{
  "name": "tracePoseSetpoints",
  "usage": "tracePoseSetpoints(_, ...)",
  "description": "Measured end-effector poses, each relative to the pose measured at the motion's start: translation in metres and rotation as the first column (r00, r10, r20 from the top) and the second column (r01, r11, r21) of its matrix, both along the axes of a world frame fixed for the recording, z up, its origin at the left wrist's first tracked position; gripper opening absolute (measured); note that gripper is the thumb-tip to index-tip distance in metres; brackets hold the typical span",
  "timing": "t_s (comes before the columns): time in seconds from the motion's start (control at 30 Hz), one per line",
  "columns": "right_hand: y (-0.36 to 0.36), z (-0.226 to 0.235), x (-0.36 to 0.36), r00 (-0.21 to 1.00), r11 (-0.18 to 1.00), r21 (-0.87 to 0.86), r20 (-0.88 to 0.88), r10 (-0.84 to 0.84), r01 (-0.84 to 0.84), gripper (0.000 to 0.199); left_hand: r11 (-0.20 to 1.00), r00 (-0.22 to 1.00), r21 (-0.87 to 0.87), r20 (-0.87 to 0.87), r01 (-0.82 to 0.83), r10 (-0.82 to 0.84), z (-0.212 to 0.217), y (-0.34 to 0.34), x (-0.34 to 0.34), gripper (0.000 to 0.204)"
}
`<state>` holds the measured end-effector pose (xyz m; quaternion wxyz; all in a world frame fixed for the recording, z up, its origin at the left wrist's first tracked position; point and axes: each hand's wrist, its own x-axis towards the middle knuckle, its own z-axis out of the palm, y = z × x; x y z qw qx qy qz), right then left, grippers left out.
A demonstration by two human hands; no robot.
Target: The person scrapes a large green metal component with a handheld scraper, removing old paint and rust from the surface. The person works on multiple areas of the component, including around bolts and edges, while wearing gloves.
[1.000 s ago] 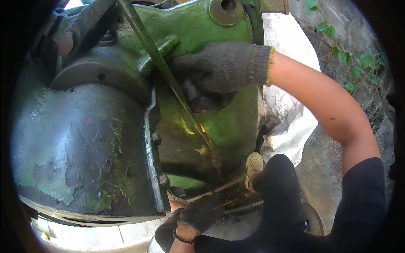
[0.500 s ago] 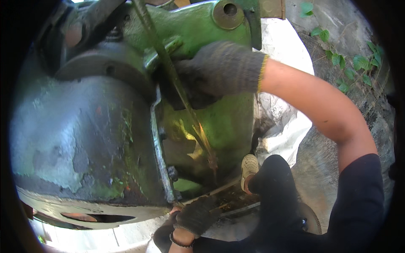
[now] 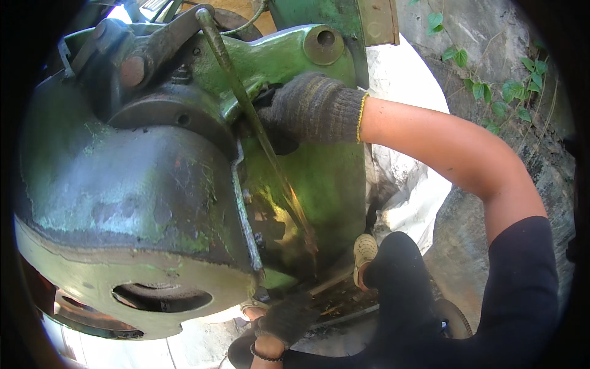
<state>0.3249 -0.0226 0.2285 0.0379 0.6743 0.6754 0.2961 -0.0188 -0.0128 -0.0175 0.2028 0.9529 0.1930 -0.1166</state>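
Note:
My right hand [image 3: 313, 111], in a dark grey knit glove with a yellow-edged cuff, reaches to the green machine housing [image 3: 326, 184]. Its fingers are bent in just behind a long metal rod [image 3: 236, 86], close to a short raised green boss. Something dark lies at the fingers; whether it is glove or a held thing is unclear. The rod slants down across the housing in front of the fingertips. Low in the view, my left hand [image 3: 289, 320], gloved too and with a beaded bracelet at the wrist, is near my knee. Its fingers are blurred in shadow.
A large rounded dark-green casing [image 3: 141, 184] with a slotted pale lower rim fills the left. White sheeting [image 3: 409, 129] lies beside the housing, by a concrete wall with a vine [image 3: 516, 89]. My shoe [image 3: 364, 252] stands near the machine's base.
The view has shifted, so the machine sits lower and more of its top shows. My right hand stays by the rod, with its fingers drawn slightly upward. My left hand remains low.

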Motion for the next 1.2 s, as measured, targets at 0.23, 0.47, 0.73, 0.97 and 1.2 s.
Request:
tracePoseSetpoints(0.23, -0.054, -0.016, 0.034, 0.995, 0.995, 0.007, 0.004, 0.098, -0.098, 0.037, 0.996, 0.994, -0.016, 0.062, 0.090, -0.089, -0.007, 0.001, 0.002, 0.051)
tracePoseSetpoints(0.47, -0.121, -0.044, 0.013, 0.830, 0.877, -0.095, -0.288, -0.477, 0.471, 0.058, 0.996, 0.993, -0.082, 0.116, 0.046, -0.036, 0.008, -0.003, -0.005, 0.049)
tracePoseSetpoints(0.73, -0.037, -0.078, -0.004, 0.932, 0.675, 0.725, -0.324, 0.162, 0.135, 0.042, 0.994, 0.992, -0.028, 0.072, 0.107, -0.105, -0.021, 0.005, -0.001, 0.050)
tracePoseSetpoints(0.97, -0.055, -0.288, -0.012, 0.923, 0.933, 0.325, -0.384, -0.021, 0.156, 0.051, 0.789, 0.847, 0.559, 0.264, 0.255, -0.461, -0.091, 0.020, -0.009, 0.055)
tracePoseSetpoints(1.2, -0.058, -0.186, -0.012, 0.689, 0.672, 0.715, -0.586, 0.426, 0.193, 0.053, 0.965, 1.000, -0.263, 0.029, 0.019, -0.011, -0.052, 0.009, -0.003, 0.059)
